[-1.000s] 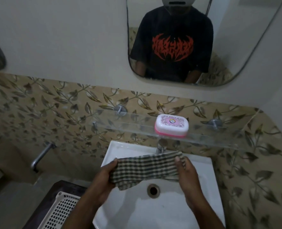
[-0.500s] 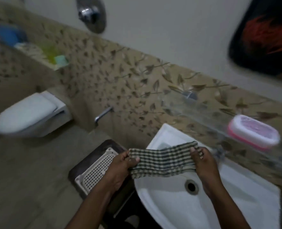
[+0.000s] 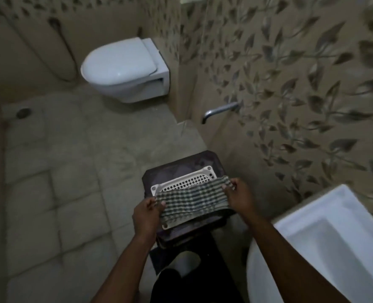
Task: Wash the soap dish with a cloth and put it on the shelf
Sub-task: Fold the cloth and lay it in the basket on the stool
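1. Right now my left hand [image 3: 147, 216] sits at lower centre of the frame, its fingers [image 3: 159, 204] pinching the left end of the checked cloth [image 3: 194, 201].
2. My right hand [image 3: 239, 196] is just right of centre, its fingers [image 3: 226, 188] pinched on the cloth's right end, thumb on top of the fabric.
3. Stretched between my two hands, the cloth runs as a folded band, its right end higher in the frame than its left. Its lower edge sags a little.
4. Behind the cloth, at the centre of the frame, lies a white perforated basket [image 3: 185, 180]; the cloth hides its near half, and one corner of it peeks out under the cloth's lower left edge. I cannot tell whether the fabric touches the basket or hangs just above it.
5. That basket rests on a dark stool [image 3: 181, 165], which stands on the pale tiled floor [image 3: 60, 171].
6. At the lower right of the frame is a corner of the white sink [image 3: 334, 237], beside my right forearm and apart from the cloth.
7. A white toilet [image 3: 124, 68] with its lid down hangs on the wall at upper centre-left, well apart from my hands.
8. Between toilet and stool, a metal spout [image 3: 220, 111] sticks out of the leaf-patterned wall [image 3: 301, 84] that fills the upper right.
9. No part of the soap dish or the shelf lies within the frame, so I cannot place either relative to my fingers.
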